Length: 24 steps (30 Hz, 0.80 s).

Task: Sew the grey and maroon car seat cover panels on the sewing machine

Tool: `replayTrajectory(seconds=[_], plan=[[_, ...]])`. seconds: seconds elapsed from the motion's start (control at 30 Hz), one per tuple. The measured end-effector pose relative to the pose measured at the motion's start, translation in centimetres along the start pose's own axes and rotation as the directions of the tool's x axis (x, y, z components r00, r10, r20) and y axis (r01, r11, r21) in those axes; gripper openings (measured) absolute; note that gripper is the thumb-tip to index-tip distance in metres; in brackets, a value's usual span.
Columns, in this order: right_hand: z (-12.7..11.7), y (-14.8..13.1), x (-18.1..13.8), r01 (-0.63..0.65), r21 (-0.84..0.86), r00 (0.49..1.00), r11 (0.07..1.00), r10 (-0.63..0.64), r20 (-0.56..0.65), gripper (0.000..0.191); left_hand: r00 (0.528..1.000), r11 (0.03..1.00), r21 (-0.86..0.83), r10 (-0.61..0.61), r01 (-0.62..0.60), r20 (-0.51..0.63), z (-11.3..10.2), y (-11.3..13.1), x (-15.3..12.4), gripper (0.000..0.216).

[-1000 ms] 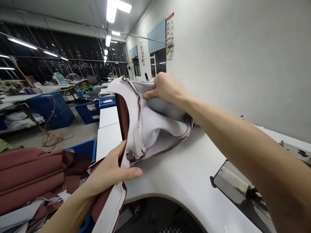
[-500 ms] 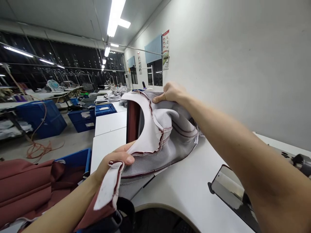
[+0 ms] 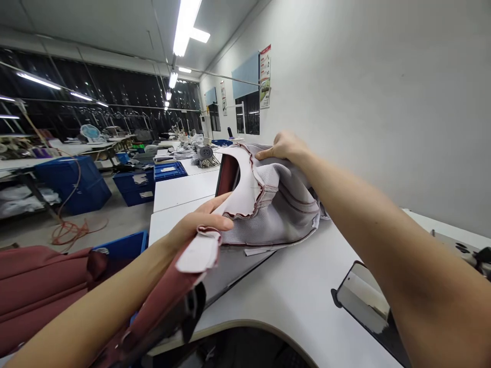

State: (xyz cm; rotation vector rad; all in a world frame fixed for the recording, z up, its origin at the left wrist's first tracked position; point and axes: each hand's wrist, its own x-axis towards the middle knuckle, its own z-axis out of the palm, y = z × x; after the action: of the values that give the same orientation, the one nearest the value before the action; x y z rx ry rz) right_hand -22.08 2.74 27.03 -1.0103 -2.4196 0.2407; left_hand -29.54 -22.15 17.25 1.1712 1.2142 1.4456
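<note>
The cover sits on the near part of the white table, bunched up and raised between two bare hands. Grey cloth with a fine, waffle-like weave makes up most of its visible side, falling in soft, rounded folds. A smooth white panel curves like a crescent along its left, its maroon-edged seams raw and wavy. Maroon material shows through the gap behind that curve. Toward the person hangs a strip, pale on its face, maroon on the lower part and blurred at the bottom.

The left hand has its thumb laid over the pale edge and its fingers under it, closed on the cloth. The right hand pinches the upper edge, thumb on the near face; its other fingers are hidden behind, so their bend cannot be told.

The table's near edge scoops inward in a smooth curve. On the right lies a glossy, dark-framed panel, reflecting like glass. At left, folded maroon sheets with long creases lie beside a blue plastic bin. Farther off, a thin orange cable coils on the floor.
</note>
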Motion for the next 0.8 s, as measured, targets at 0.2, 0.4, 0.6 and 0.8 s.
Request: replayTrajectory(seconds=[0.2, 0.4, 0.6, 0.8], plan=[[0.8, 1.6, 0.8, -0.07, -0.02, 0.997, 0.997, 0.07, 0.024, 0.061, 0.995, 0.985, 0.16, -0.047, 0.061, -0.086, 0.2, 0.1, 2.3, 0.057], [1.2, 2.3, 1.2, -0.078, -0.009, 0.997, 0.997, 0.078, 0.011, 0.06, 0.99, 0.994, 0.079, -0.067, 0.077, -0.121, 0.6, -0.4, 2.6, 0.045], [1.3, 2.7, 1.0, -0.08, 0.025, 0.997, 0.996, 0.08, 0.008, 0.059, 0.987, 0.994, 0.055, -0.09, 0.098, -0.137, 0.6, -0.4, 2.6, 0.041], [1.6, 3.2, 0.4, 0.062, 0.073, 0.997, 0.995, -0.059, -0.043, 0.059, 0.994, 0.995, 0.103, 0.022, -0.011, -0.109, 1.6, -2.0, 1.9, 0.041]])
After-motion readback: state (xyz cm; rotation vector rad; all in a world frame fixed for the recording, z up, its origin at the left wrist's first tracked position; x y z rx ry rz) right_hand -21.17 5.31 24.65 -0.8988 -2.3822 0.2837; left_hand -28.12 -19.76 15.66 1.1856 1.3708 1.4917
